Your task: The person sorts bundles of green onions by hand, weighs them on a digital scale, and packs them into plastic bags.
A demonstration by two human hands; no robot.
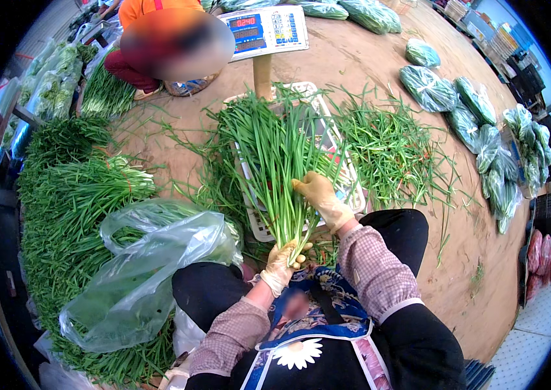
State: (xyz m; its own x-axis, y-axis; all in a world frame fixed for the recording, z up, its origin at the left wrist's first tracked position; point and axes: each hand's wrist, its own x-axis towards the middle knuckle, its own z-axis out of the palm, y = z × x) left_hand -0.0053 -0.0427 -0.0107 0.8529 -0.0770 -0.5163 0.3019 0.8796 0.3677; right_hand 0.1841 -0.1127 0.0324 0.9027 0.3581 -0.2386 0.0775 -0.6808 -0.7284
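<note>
My left hand (283, 263), in a pale rubber glove, grips the white stem ends of a bunch of garlic chives (280, 161) just above my lap. The bunch's green leaves fan away from me over a white plastic basket (260, 231). My right hand (324, 200), gloved as well, touches the right side of the bunch with bent fingers; whether it pinches any stalks is hidden. More chives with pale stems lie in the basket under the bunch. Behind the basket, a digital scale's display (265, 31) is lit on a post.
Loose green leaves (387, 151) are heaped right of the basket. Tied chive bundles (80, 190) pile up at left, with a clear plastic bag (124, 302) over some. Bagged greens (429, 90) lie at far right. Another person (131, 70) crouches beyond, near the scale.
</note>
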